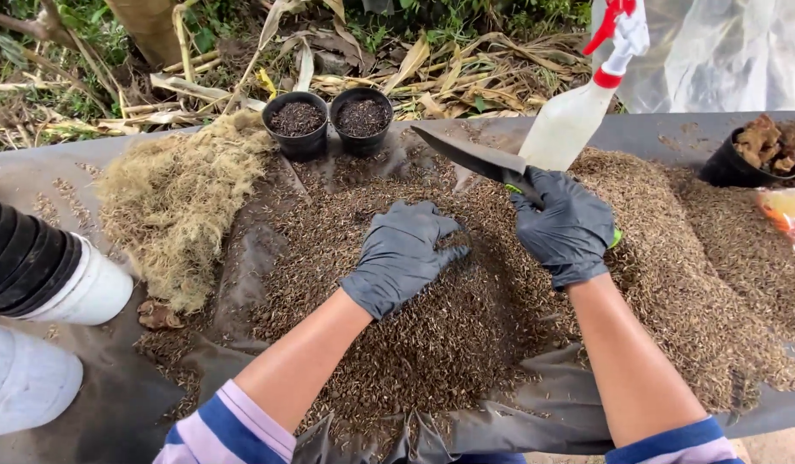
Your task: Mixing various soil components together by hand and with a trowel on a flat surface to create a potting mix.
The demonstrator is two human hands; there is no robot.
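Right hand (562, 225) gripping knife (475, 157), blade pointing upper-left

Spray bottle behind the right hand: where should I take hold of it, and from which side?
Take the spray bottle at its narrow neck under the red trigger, from above right. It leans right, and the knife in the right hand blocks its lower left.

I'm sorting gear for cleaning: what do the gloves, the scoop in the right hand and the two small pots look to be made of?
Gloves on left hand and right hand: thin matte dark rubber, probably nitrile, wrinkling at the knuckles. Scoop: dark smooth blade, likely plastic, green handle showing. Two small pots: black, thin-walled, seemingly plastic.
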